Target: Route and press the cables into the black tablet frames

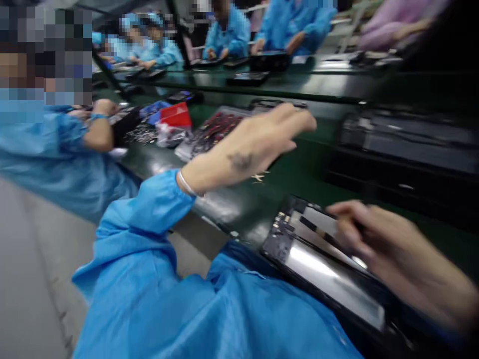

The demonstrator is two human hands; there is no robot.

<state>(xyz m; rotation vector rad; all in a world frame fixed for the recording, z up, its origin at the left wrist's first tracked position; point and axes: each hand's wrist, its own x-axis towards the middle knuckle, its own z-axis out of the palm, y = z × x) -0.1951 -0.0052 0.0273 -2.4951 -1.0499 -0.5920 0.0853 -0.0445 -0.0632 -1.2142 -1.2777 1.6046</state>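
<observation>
Dark green and glossy, the long worktable (pixel 310 174) runs across the head view, crowded on its left side by a red plastic box (pixel 175 115), a blue plastic bin (pixel 153 112), a crumpled clear plastic bag (pixel 172 134) and a pale shallow tray (pixel 183 150) of small red and dark parts (pixel 220 127). The left forearm and hand block part of that tray. A co-worker's blue sleeve (pixel 67 134) and hand (pixel 101 124) fill the far left, more people in blue sit beyond the table, and a bulky black rectangular stack (pixel 407 149) stands at the right. The left hand (pixel 250 144) reaches out over the table, palm down, fingers extended forward and uncurled; its underside is hidden. The right hand (pixel 392 244) is bent over the flat black-framed rectangular device (pixel 322 269), which lies at the table's near edge, lower right, tilted in the view. Its thumb and fingers curl close together, but blur makes it impossible to tell whether they grip anything. The device shows smooth, shiny silver metal panels, a narrow black strip and a dark end section dotted with small gold-toned pieces. A thin silvery bracelet (pixel 186 183) rings the left wrist beside a gathered, wrinkled blue fabric sleeve (pixel 149 214), and pale thin slivers (pixel 258 177) lie on the table below the left hand.
</observation>
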